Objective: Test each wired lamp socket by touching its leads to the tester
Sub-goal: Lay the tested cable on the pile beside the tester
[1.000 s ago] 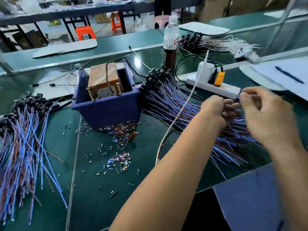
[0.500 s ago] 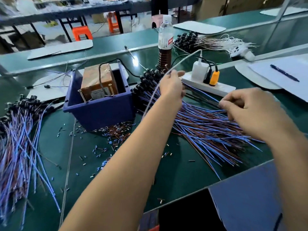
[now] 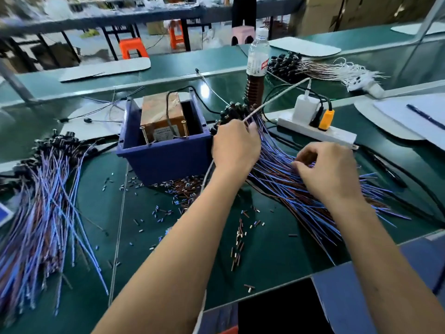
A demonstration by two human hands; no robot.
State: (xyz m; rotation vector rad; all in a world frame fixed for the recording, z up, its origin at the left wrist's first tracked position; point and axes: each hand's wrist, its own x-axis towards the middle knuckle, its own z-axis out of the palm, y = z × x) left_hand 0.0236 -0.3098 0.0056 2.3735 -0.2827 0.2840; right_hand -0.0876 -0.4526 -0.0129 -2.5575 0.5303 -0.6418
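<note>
Right socket bundle [image 3: 284, 169]: black sockets clustered just right of the tester, blue and brown leads fanned flat toward the surface's right front edge. Left socket bundle [image 3: 43, 196]: black heads at rear, leads trailing toward the left front edge. Tester [image 3: 161, 118]: brown block with two upright screws, sitting in a blue bin [image 3: 163, 157], surface centre.

We see blue and brown wires [image 3: 289, 179] with black sockets [image 3: 234, 112] on a dark green worktop [image 3: 265, 256], a navy box [image 3: 163, 160], and a white power strip [image 3: 337, 135] holding an orange plug [image 3: 325, 119].
</note>
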